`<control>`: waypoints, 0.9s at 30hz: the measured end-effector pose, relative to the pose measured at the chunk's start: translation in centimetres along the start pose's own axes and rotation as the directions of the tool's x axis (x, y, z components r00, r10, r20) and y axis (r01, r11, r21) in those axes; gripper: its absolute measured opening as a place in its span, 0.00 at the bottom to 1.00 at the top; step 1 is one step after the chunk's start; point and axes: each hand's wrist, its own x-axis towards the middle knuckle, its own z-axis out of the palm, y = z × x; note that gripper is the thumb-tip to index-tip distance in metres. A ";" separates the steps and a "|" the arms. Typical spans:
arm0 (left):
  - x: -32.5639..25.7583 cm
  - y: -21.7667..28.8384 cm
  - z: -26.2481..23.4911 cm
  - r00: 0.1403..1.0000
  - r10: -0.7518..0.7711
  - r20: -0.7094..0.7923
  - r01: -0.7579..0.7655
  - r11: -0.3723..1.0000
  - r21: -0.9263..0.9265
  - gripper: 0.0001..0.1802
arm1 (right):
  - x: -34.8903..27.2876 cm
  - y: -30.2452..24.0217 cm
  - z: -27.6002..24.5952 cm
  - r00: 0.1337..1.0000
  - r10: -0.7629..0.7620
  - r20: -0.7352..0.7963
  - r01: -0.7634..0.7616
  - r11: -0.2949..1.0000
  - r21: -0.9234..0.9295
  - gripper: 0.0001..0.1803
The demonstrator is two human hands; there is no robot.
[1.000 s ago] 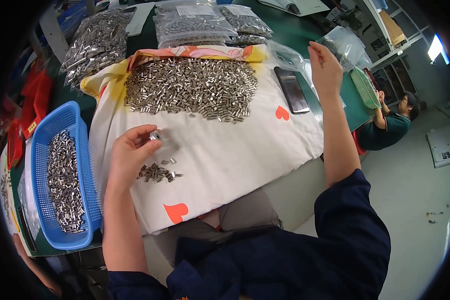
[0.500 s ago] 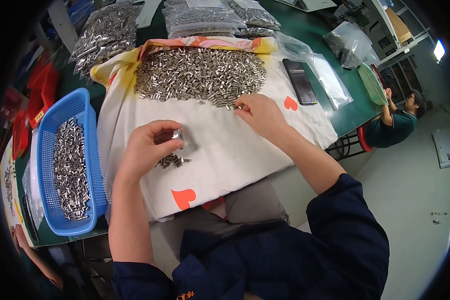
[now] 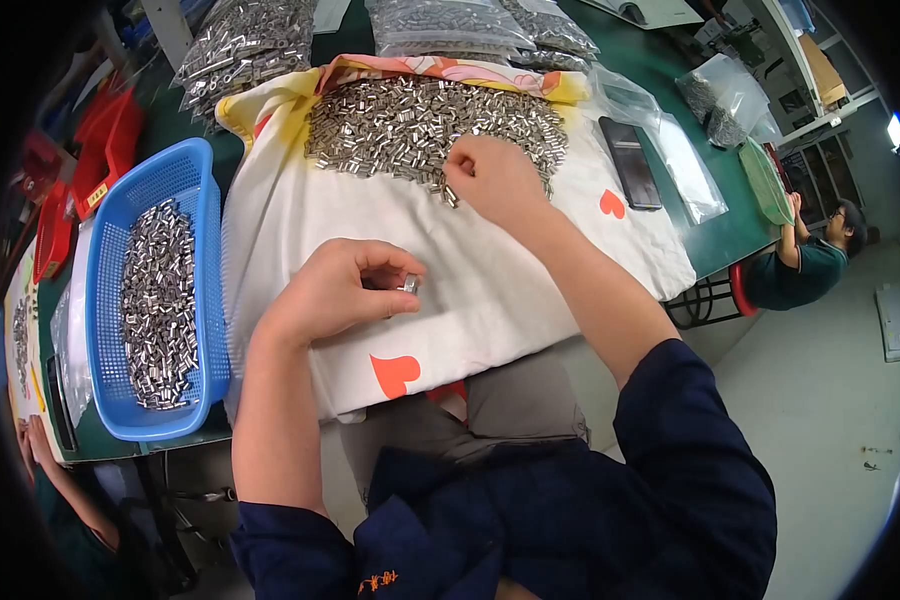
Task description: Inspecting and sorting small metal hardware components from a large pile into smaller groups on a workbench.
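Observation:
A wide heap of small shiny metal cylinders (image 3: 400,120) is spread on a white cloth (image 3: 470,280). At the heap's near edge is my right hand (image 3: 498,178), thumb and forefinger curled together among the pieces. What its fingertips hold, if anything, cannot be made out; a few loose cylinders (image 3: 451,196) lie just below them. Closer to me, my left hand (image 3: 340,290) hovers low over the cloth, closed on a small metal cylinder (image 3: 410,284) between thumb and fingers. Its palm and whatever lies under it are hidden.
To the left stands a blue plastic basket (image 3: 210,300) holding many similar cylinders, with red bins (image 3: 105,150) beyond it. Bags of metal parts (image 3: 450,25) line the back. A black phone (image 3: 630,165) lies right of the heap. Co-workers sit at right (image 3: 800,270) and lower left.
My right hand has moved left along the heap's near edge. My left hand still holds metal; the loose pieces seen beneath it before are out of sight. The whole view has shifted slightly.

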 end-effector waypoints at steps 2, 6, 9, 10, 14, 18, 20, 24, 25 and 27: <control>0.0 -0.2 -0.2 1.000 -0.018 -0.001 0.018 0.999 -0.033 0.14 | 0.5 -1.4 -1.2 0.997 0.075 0.019 -0.077 0.988 0.138 0.07; 0.0 -1.0 -0.9 0.997 -0.004 -0.073 -0.010 0.982 -0.190 0.14 | -0.1 -3.1 -0.3 0.990 -0.053 0.130 0.007 0.943 0.333 0.07; 0.4 -1.1 -1.8 0.970 0.099 -0.223 -0.178 0.911 -0.373 0.16 | -1.1 -3.6 0.5 0.961 -0.219 0.170 0.173 0.954 0.246 0.06; 0.8 -1.7 -2.3 0.964 0.106 -0.244 -0.192 0.913 -0.359 0.17 | -1.5 -3.2 1.1 0.952 -0.273 0.138 0.261 0.960 0.101 0.06; 1.6 -3.0 -2.1 0.938 0.021 -0.347 -0.125 0.952 -0.280 0.16 | -2.1 -3.0 2.1 0.924 -0.348 0.158 0.365 0.926 -0.093 0.05; 1.3 -2.4 -1.5 0.913 -0.022 -0.407 -0.084 0.967 -0.241 0.16 | -3.1 -3.5 2.8 0.940 -0.342 0.013 0.339 0.936 0.094 0.07; 1.7 -1.6 -1.3 0.876 -0.113 -0.469 0.023 0.981 -0.194 0.16 | -3.4 -3.3 2.4 0.942 -0.336 -0.004 0.334 0.935 0.119 0.07; 1.9 -2.5 -0.6 0.809 -0.090 -0.581 -0.037 0.978 -0.204 0.15 | -3.2 -3.0 3.2 0.938 -0.344 -0.040 0.344 0.915 0.210 0.07; 1.5 -3.0 -0.6 0.768 -0.080 -0.636 -0.093 0.968 -0.234 0.15 | -3.4 -3.1 3.4 0.939 -0.340 -0.049 0.342 0.916 0.211 0.07; 1.8 -3.4 -0.5 0.723 -0.068 -0.687 -0.153 0.954 -0.256 0.14 | -3.6 -3.1 3.4 0.933 -0.334 -0.133 0.357 0.908 0.219 0.07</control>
